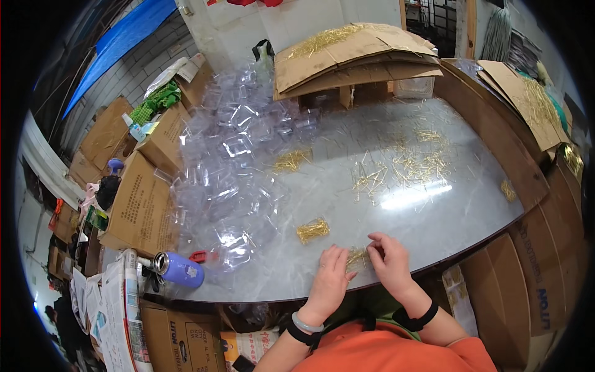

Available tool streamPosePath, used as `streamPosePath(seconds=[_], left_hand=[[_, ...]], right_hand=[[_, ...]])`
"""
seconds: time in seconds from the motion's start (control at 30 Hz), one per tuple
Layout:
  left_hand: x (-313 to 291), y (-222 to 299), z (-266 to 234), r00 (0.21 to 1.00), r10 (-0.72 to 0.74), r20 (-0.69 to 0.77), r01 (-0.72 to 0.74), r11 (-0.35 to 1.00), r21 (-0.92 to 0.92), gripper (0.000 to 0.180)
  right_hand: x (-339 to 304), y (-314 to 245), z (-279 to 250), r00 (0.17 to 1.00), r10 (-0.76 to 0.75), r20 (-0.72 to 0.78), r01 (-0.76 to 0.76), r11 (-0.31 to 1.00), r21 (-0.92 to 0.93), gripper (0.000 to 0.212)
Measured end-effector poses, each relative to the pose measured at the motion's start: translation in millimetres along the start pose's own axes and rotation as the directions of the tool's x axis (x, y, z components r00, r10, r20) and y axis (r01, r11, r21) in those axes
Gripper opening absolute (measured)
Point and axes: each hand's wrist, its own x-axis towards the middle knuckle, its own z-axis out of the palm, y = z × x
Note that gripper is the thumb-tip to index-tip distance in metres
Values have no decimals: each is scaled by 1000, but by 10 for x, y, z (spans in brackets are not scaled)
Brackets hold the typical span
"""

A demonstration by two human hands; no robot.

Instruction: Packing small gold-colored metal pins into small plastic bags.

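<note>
My left hand [331,276] rests at the near edge of the grey table [334,214], fingers fairly straight against one side of a small bundle of thin gold sticks [357,258], thumb at its near side. On the other side my right hand [389,260] meets the bundle with curled fingers and thumb. The fingers partly cover it. Just beyond my left hand lies a neat gold bundle [313,230]. Loose gold sticks [412,166] are scattered farther right, and a small heap [292,160] lies nearer the middle. Their exact kind is too small to tell.
Clear plastic containers [238,146] pile up along the table's left side. A purple bottle [185,271] lies at the near left corner, beside something red [199,256]. Cardboard sheets [353,59] cover the far end. Cardboard boxes [139,204] flank the left edge.
</note>
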Motion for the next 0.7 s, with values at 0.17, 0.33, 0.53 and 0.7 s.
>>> streamPosePath(seconds=[0.17,0.33,0.53,0.7], left_hand=[[-12,10,55,1000,23,-16,-22,999,41,51],[-16,19,73,1000,-1,0,1,999,50,54],[-17,20,11,1000,-17,-6,17,999,-32,59],[-10,59,6,1000,-12,-12,11,1000,-15,62]], right_hand=[[-82,-47,-6,965,-216,151,262,849,-459,46],[-81,-1,-45,886,-273,375,443,737,-511,60],[112,92,-349,887,-284,364,344,932,-113,63],[35,133,-333,910,-307,279,340,937,-75,31]])
